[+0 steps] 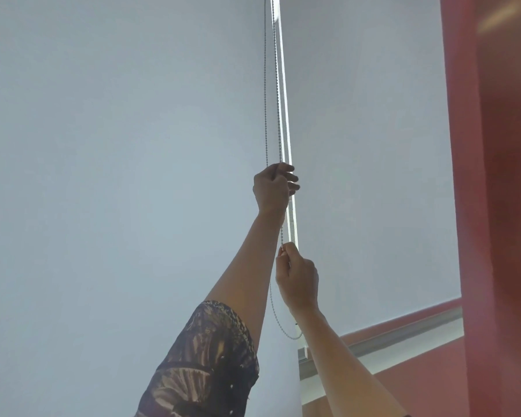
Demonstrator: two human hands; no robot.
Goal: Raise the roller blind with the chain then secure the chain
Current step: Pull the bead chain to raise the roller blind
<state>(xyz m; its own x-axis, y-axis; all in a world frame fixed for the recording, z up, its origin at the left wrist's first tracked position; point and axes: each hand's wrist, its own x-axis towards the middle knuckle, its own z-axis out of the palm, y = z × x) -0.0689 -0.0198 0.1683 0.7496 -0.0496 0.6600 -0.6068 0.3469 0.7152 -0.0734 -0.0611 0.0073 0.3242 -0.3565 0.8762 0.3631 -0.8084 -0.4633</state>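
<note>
Head view: two white fabric roller blinds hang side by side, the left blind point(118, 145) and the right blind point(367, 145), with one grey beaded metal chain point(265, 85) running as two strands down the bright gap between them. Two hands are on the chain: the left hand point(271, 188), higher, has its grip closed around it, and the right hand point(298, 278), below, pinches one strand between thumb and fingertips. Both blinds' tops and the chain's upper end are cut off; the chain's bottom loop passes behind the right forearm, and the red wall point(506, 206) is blurred.
</note>
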